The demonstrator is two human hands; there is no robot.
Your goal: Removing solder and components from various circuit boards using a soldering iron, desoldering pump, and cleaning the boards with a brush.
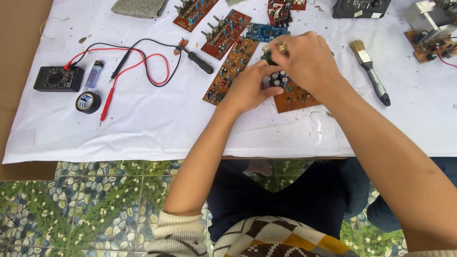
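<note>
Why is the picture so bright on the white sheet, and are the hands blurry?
In the head view, soft even daylight makes the white sheet bright, nearly washed out, with only faint shadows. The left hand and right hand, both on the brown circuit board, look slightly soft. The multimeter and paintbrush look sharper. Table edges bend a little from the wide lens.

A white-covered surface [157, 128] is seen, spread with gear. At far left a black multimeter [58, 78] is laid, its red and black leads [143, 62] looped toward the middle. A lighter [94, 73] is set just beside the meter, a tape roll [88, 102] below it. A screwdriver [197, 61] is found near several brown boards [226, 33], with a blue board [265, 32] among them. A brush [370, 71] is placed at right. Pebble-patterned floor tiles [95, 204] are shown below.
</note>
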